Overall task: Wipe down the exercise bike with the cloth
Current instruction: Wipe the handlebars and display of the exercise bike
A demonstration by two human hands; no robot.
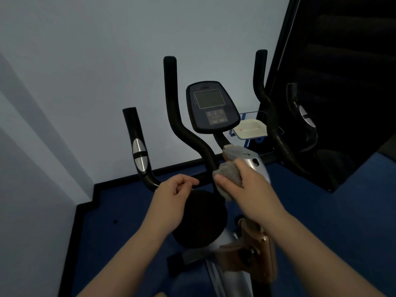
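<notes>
While my right hand [246, 183] bunches the grey cloth [228, 175] against the centre of the exercise bike [214, 108], where the handlebar [171, 103] bends down to meet the silver stem cover [250, 157], my left hand [177, 189] hovers just beside the bar, fingers loosely curled and holding nothing. My right fingers and thumb wrap the wadded cloth, pressing it to the junction below the console [211, 106].

The risk, as I judge it, lies in that bunching: a wadded cloth touches only a small patch, so the curved black tubes and the silver pulse grip [139, 155] on the outer left bar could be missed. With my left hand not bracing anything, a firm push may also swing the bars or knock the console. A loose fold could snag on the stem's edge and slip from my grasp in this dim light.
</notes>
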